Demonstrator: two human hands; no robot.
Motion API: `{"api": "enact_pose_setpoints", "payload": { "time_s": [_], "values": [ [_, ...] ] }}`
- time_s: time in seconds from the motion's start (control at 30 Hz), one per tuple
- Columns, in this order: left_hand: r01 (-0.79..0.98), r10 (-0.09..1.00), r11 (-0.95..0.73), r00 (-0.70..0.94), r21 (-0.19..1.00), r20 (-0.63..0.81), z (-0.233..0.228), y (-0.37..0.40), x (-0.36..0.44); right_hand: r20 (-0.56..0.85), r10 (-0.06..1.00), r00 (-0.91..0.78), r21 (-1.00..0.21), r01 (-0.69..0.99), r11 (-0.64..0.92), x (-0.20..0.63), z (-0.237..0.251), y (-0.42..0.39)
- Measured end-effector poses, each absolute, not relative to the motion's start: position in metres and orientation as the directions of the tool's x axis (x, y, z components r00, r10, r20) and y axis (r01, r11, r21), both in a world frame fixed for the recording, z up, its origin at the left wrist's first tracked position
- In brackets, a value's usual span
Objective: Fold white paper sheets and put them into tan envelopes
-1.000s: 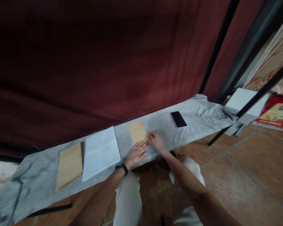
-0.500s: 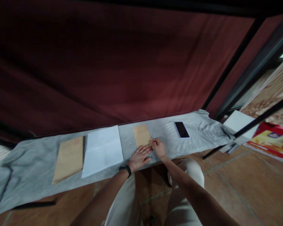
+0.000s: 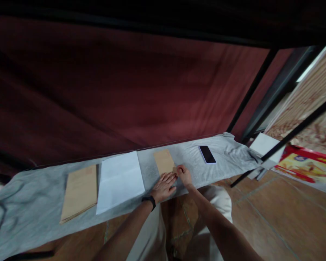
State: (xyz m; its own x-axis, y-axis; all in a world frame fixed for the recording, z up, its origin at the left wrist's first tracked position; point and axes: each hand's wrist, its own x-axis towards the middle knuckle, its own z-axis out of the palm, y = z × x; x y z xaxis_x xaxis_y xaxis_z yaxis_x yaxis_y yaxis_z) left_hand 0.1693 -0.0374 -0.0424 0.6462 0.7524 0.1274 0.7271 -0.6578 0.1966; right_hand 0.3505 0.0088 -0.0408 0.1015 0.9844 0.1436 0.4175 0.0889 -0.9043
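A small brown envelope [image 3: 163, 161] lies on a narrow table covered with grey cloth [image 3: 38, 197]. My left hand [image 3: 165, 186], a black band on its wrist, rests flat with fingers spread on the envelope's near end. My right hand [image 3: 184, 174] pinches the envelope's near right corner with curled fingers. To the left lie a white sheet of paper [image 3: 119, 180] and a larger brown envelope [image 3: 79, 190].
A black phone [image 3: 207, 154] lies face up on the cloth to the right. A dark red curtain [image 3: 125, 90] hangs right behind the table. Black metal poles [image 3: 288, 136], a white board [image 3: 263, 144] and a red-yellow package [image 3: 306, 166] stand at the right over a tiled floor.
The view has tilted and shifted slightly. Both hands stay on the small envelope's near end; the right hand's fingers have curled tighter on its corner.
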Motion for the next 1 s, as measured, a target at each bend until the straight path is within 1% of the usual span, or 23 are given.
{"api": "enact_pose_setpoints", "payload": {
  "time_s": [0.2,0.37,0.6,0.83,1.0],
  "values": [
    [0.716,0.740,-0.672,0.652,0.188,0.165,-0.043,-0.038,0.168,0.155,0.983,0.097,-0.903,0.419,0.101,0.351,-0.049,0.012],
    [0.711,0.739,-0.673,0.653,0.203,0.163,-0.044,-0.038,0.168,0.146,0.987,0.073,-0.902,0.419,0.102,0.353,-0.055,0.011],
    [0.729,0.758,-0.651,0.639,0.210,0.130,-0.041,-0.039,0.169,0.147,0.986,0.074,-0.909,0.404,0.105,0.351,-0.052,0.008],
    [0.722,0.757,-0.653,0.632,0.229,0.165,-0.045,-0.038,0.169,0.144,0.989,0.045,-0.903,0.414,0.112,0.352,-0.052,0.008],
    [0.721,0.763,-0.645,0.622,0.253,0.173,-0.048,-0.038,0.170,0.141,0.990,0.020,-0.885,0.451,0.117,0.352,-0.051,0.007]
  ]
}}
